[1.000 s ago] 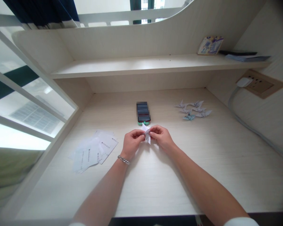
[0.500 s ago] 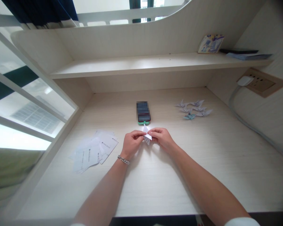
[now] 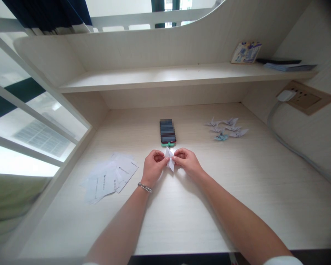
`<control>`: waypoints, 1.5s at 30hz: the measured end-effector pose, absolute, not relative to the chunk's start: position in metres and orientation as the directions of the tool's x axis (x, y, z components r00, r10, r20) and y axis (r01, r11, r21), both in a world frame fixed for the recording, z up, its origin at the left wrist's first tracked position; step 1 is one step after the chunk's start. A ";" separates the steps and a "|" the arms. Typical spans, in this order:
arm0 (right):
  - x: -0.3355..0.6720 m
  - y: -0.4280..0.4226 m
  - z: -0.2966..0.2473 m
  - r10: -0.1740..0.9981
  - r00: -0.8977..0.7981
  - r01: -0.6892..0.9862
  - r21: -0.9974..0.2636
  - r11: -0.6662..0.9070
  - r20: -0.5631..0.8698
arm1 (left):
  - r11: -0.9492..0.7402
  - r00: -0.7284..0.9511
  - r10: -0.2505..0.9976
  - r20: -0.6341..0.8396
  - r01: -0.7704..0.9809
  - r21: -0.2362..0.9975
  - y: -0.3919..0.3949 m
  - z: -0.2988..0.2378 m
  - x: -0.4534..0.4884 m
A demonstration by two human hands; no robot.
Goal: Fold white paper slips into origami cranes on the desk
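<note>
Between my two hands is a small white piece of folded paper (image 3: 169, 154), a narrow diamond with pointed ends at top and bottom. My left hand (image 3: 155, 165) pinches its left side between thumb and fingers. On the opposite side, my right hand (image 3: 188, 161) pinches it the same way, the two thumbs close together at the middle. Just beyond the paper lies a phone (image 3: 167, 131) with a green edge at its near end. Several folded paper cranes (image 3: 232, 129) sit in a group to the right, one of them bluish (image 3: 221, 137).
Flat printed paper sheets (image 3: 107, 180) lie overlapping at the left on the desk (image 3: 187, 217). A shelf (image 3: 154, 78) runs above the back, with a small colourful box (image 3: 246, 52) on it. From the wall socket (image 3: 309, 96), a white cable (image 3: 289, 149) hangs along the right side.
The folded paper has turned and been reshaped between my fingers; its long points now run up and down. My hands have shifted only slightly.
</note>
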State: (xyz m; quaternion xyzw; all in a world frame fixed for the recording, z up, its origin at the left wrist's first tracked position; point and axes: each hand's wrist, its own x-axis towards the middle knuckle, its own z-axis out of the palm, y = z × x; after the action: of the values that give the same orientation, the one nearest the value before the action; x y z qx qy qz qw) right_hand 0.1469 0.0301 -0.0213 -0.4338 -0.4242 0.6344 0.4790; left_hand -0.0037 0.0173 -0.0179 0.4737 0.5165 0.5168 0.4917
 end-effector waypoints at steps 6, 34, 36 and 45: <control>0.147 0.031 -0.024 0.985 -0.148 -0.189 -0.976 -0.113 -0.085 | 0.032 -0.057 0.998 -0.030 0.026 0.999 0.015 -0.019 -0.004; 0.150 0.032 -0.017 0.996 -0.082 -0.069 -0.997 0.024 0.030 | 0.089 0.018 0.996 -0.088 -0.099 0.991 0.015 -0.014 0.004; 0.150 0.032 -0.018 0.997 -0.083 -0.094 -0.996 0.000 0.008 | 0.081 0.040 0.996 -0.077 -0.104 0.991 0.015 -0.016 0.003; 0.151 0.028 -0.014 0.990 -0.141 -0.010 -1.000 0.000 0.002 | 0.057 0.044 0.998 -0.052 -0.120 0.991 0.015 -0.014 0.003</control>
State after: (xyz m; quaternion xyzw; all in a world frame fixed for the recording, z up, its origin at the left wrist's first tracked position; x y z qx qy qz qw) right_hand 0.1508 0.0284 -0.0144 -0.4606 -0.5317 0.5363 0.4663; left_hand 0.0031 0.0148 -0.0144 0.4648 0.4719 0.5054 0.5530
